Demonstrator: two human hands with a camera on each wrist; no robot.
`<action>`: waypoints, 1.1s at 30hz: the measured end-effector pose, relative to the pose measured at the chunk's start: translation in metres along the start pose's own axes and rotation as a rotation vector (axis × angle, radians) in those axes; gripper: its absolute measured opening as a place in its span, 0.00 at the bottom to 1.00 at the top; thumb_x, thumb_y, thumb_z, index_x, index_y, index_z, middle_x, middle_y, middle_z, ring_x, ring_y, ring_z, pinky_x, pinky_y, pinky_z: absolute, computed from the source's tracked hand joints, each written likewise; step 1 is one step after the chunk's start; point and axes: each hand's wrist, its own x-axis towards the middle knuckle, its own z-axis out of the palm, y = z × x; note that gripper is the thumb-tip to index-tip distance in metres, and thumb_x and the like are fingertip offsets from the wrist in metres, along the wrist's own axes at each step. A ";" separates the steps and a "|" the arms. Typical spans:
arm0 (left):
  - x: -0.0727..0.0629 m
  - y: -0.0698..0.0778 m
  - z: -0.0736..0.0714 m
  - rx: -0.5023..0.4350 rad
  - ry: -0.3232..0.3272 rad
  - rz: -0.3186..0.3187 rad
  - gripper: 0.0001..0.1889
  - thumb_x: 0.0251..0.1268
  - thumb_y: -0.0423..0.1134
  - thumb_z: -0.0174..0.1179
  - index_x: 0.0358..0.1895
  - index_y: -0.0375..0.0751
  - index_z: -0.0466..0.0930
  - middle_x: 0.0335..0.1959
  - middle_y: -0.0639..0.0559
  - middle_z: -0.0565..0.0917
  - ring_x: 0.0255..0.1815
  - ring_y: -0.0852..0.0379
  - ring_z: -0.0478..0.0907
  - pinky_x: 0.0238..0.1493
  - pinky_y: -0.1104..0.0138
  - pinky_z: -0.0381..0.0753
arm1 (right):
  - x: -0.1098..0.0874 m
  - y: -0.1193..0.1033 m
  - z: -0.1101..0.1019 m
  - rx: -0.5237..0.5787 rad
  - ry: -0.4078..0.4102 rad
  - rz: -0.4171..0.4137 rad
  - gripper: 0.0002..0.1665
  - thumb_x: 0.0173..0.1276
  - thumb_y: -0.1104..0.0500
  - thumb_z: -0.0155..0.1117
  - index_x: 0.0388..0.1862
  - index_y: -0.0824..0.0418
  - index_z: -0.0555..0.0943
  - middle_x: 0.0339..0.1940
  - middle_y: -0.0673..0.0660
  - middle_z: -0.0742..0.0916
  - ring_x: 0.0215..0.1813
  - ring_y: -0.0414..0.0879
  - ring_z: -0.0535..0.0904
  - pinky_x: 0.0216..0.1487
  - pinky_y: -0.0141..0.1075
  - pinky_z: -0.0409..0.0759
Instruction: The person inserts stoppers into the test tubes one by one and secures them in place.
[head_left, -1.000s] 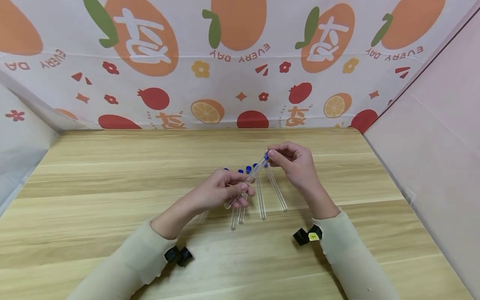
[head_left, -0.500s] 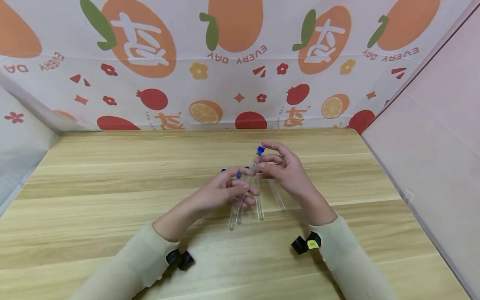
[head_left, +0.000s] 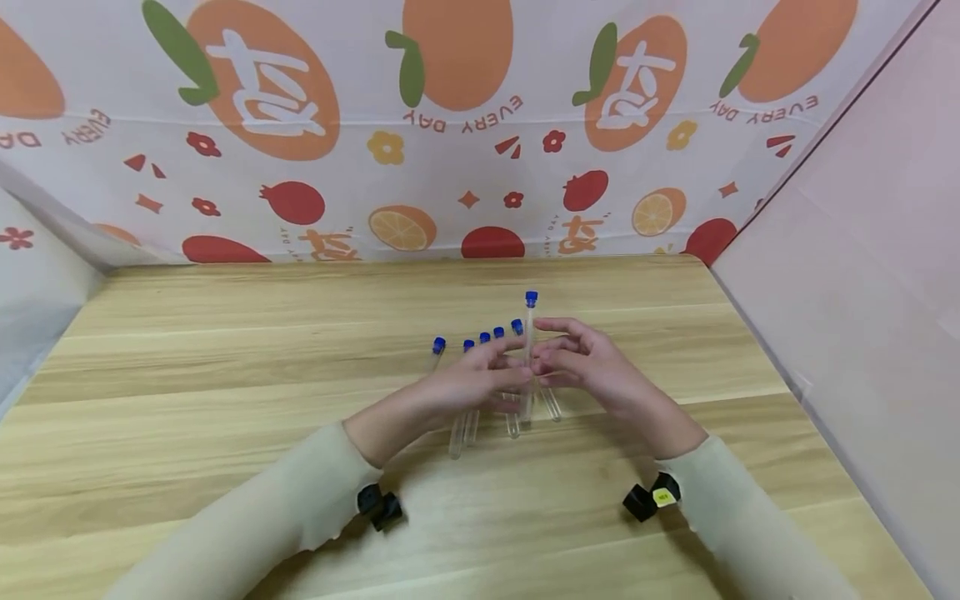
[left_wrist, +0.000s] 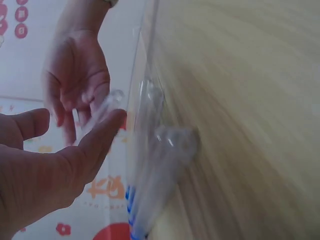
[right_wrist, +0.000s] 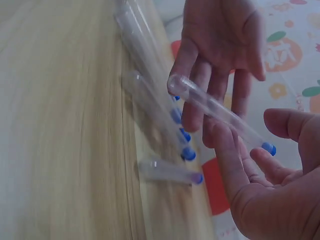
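A clear test tube (head_left: 530, 323) with a blue cap stands nearly upright between both hands in the head view, cap end up. My left hand (head_left: 480, 382) is on its left, fingers stretched towards it. From the other side my right hand (head_left: 596, 364) meets it with its fingertips. In the right wrist view the test tube (right_wrist: 220, 114) lies across the fingers of both hands, and both thumbs stand away from it. The left wrist view shows the left hand (left_wrist: 55, 165) with thumb and forefinger spread, and the right hand (left_wrist: 82, 75) beyond.
Several more blue-capped test tubes (head_left: 456, 437) lie fanned out on the wooden table (head_left: 225, 400), partly hidden behind the hands. A fruit-printed cloth (head_left: 450, 167) hangs along the table's back edge. Black cameras (head_left: 380, 507) sit at both wrists.
The test tube has swung from a slant to nearly upright and shifted right. The right hand has left the cap and moved down along the tube; the left hand has moved right, its grip loosened.
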 end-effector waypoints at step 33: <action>0.053 0.007 0.020 -0.154 -0.024 -0.193 0.38 0.75 0.35 0.54 0.81 0.41 0.42 0.76 0.33 0.60 0.74 0.34 0.62 0.60 0.51 0.80 | 0.014 0.016 -0.048 -0.300 0.005 0.141 0.30 0.77 0.61 0.53 0.75 0.64 0.65 0.62 0.66 0.79 0.56 0.50 0.79 0.56 0.47 0.83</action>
